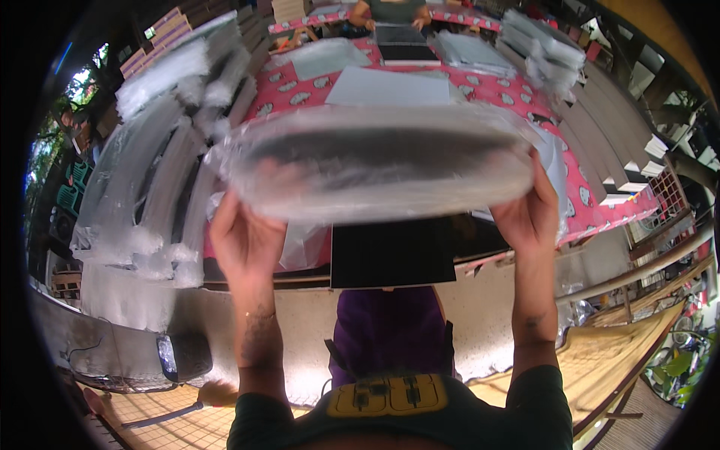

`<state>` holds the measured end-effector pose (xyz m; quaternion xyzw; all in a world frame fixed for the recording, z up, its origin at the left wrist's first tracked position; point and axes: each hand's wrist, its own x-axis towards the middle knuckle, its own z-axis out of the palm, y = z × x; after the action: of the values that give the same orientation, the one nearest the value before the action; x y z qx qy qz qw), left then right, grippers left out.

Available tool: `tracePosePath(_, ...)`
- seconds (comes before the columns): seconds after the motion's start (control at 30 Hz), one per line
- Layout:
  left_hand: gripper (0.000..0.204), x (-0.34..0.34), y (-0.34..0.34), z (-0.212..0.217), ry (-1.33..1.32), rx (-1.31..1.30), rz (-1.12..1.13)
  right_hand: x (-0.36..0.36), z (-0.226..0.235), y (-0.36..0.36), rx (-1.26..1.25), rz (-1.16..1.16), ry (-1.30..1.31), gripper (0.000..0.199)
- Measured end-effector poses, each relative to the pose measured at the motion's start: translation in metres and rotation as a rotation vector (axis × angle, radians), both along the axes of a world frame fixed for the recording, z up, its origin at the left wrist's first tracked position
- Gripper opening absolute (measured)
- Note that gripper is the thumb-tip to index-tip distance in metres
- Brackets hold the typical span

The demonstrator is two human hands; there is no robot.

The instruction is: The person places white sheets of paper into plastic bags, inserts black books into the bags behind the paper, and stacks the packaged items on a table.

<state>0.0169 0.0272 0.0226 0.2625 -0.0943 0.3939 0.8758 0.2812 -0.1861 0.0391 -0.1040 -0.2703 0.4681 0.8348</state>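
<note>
A flat dark panel wrapped in clear plastic (390,161) is raised in front of me, blurred by motion. My left hand (251,232) is closed on its left end, and my right hand (527,206) grips the right end. Through the cloudy plastic some fingers show faintly. Below the wrapped panel, a black flat board (393,251) lies at the near table edge and juts slightly over it. A white sheet or board (388,86) lies beyond, partly hidden by the wrapped panel.
A pink patterned cloth (517,96) covers the table. Plastic-wrapped stacks (142,172) stand at left; grey-white board stacks (611,146) stand at right. Across the table, a person's hands (370,25) are near a dark panel (405,43). A broom (216,393) lies on the floor.
</note>
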Motion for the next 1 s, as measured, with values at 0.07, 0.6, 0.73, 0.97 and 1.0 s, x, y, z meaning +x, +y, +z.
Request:
tracePosePath(0.07, 0.042, 0.016, 0.036, -0.010, 0.020, -0.028, 0.079, 0.025, -0.004, 0.034, -0.005, -0.019, -0.001, 0.038)
tracePosePath(0.6, 0.013, 0.088, 0.084, -0.170, 0.968, 0.384, 0.488, 0.055, -0.191, 0.125, -1.047, -0.692, -0.643, 0.039)
tracePosePath(0.73, 0.018, 0.141, 0.061, -0.128, 0.922, 0.467, 0.618, 0.089, -0.172, 0.101, -0.787, -1.019, -0.632, 0.039)
tracePosePath(0.97, 0.036, 0.265, -0.044, -0.083, 0.915, 0.606, -0.028, 0.200, -0.129, -0.050, -0.397, -0.975, 0.206, 0.033)
tracePosePath(1.0, 0.036, 0.281, -0.054, -0.088, 0.869, 0.574, -0.073, 0.208, -0.131, -0.066, -0.378, -0.986, 0.250, 0.033)
